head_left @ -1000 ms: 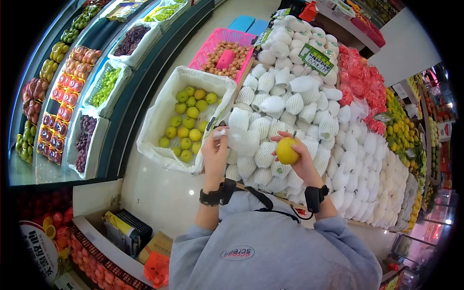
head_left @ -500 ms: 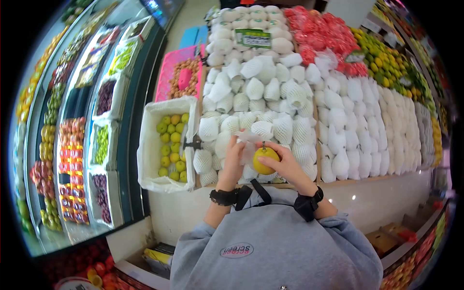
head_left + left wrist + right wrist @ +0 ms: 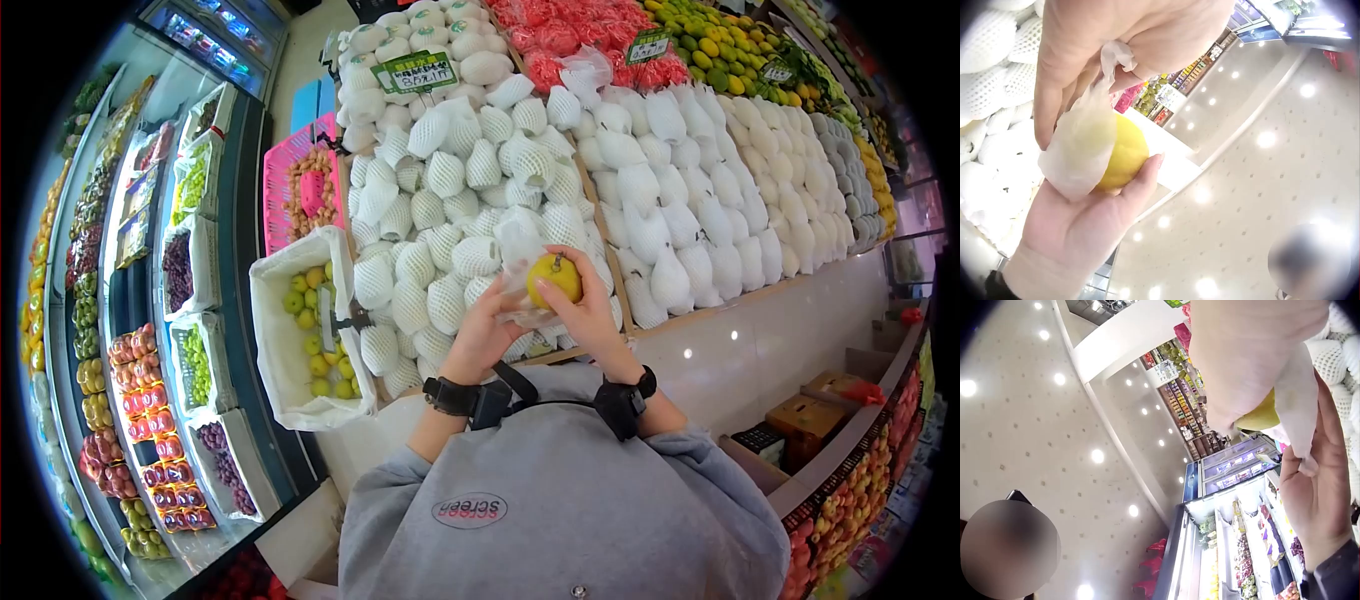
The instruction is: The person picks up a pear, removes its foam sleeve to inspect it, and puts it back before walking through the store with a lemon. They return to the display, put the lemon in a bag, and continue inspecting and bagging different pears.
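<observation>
A round yellow pear (image 3: 552, 284) with a short dark stem rests in my right hand (image 3: 590, 318), the thumb lying along its near side. A thin white wrap (image 3: 1082, 147) covers one side of the pear; the other side shows bare yellow skin. My left hand (image 3: 488, 335) is close beside it on the left and holds the wrap's twisted tail (image 3: 1116, 57) between thumb and fingers. In the right wrist view the wrap (image 3: 1297, 400) stretches from the pear toward the left palm. Both hands are just over the near rows of net-sleeved fruit (image 3: 445, 300).
On the left stands a white-lined box (image 3: 270, 330) of yellow-green pears, with a pink basket (image 3: 275, 200) behind it. White-wrapped fruit (image 3: 680, 270) fills the display on the right; red-wrapped fruit (image 3: 560, 35) lies behind. A green price sign (image 3: 415, 72) stands at the back.
My hands have come together, bringing the pear and the wrap into contact; the wrap now lies over part of the pear. The head view has turned toward the right.
</observation>
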Action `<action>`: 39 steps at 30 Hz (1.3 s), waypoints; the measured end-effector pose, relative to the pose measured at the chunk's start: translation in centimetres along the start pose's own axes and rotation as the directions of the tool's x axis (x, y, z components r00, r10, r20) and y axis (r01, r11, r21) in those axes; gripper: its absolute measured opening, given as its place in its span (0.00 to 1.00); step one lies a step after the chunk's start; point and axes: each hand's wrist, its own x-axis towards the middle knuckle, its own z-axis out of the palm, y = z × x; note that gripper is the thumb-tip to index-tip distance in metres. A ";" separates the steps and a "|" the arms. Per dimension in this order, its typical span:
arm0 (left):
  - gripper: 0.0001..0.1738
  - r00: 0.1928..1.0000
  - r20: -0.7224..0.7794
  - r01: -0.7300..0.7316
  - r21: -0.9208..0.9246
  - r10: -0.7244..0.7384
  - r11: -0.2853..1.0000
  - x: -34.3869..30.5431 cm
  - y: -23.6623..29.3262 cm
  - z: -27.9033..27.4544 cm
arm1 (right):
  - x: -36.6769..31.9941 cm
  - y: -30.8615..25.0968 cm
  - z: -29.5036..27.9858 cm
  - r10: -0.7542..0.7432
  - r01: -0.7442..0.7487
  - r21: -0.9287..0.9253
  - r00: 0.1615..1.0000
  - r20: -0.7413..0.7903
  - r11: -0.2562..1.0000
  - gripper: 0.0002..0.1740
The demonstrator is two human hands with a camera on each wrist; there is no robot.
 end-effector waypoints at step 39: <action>0.28 0.974 -0.217 -0.102 -0.133 0.072 0.986 -5.6 8.0 -16.0 | 6.3 4.7 10.6 0.339 -0.337 -0.089 0.821 0.459 0.937 0.36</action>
